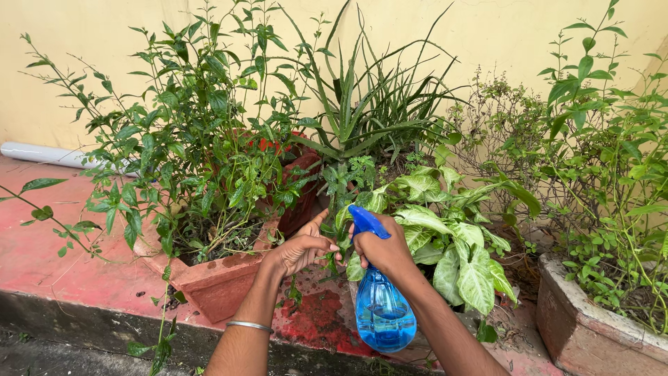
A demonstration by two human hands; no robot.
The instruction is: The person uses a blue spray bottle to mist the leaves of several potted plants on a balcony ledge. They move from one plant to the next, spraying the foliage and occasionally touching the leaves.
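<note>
Spray bottle (382, 311) upright, nozzle seemingly leftward.

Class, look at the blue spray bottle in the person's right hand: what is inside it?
The blue spray bottle is see-through, and liquid fills its rounded lower body. The right hand wraps the neck, so the inside there is hidden.

Soft, even daylight fills the scene, bright but without hard sun. Shadows are faint: only a dull darkening under the clay pot (223, 278) and beneath the leaves. The pale wall (83, 42) is evenly lit, with no glare. The blue spray bottle (383, 313) glows a little where light passes through it. Focus is sharp from foreground to wall; straight lines bow slightly toward the edges.
</note>
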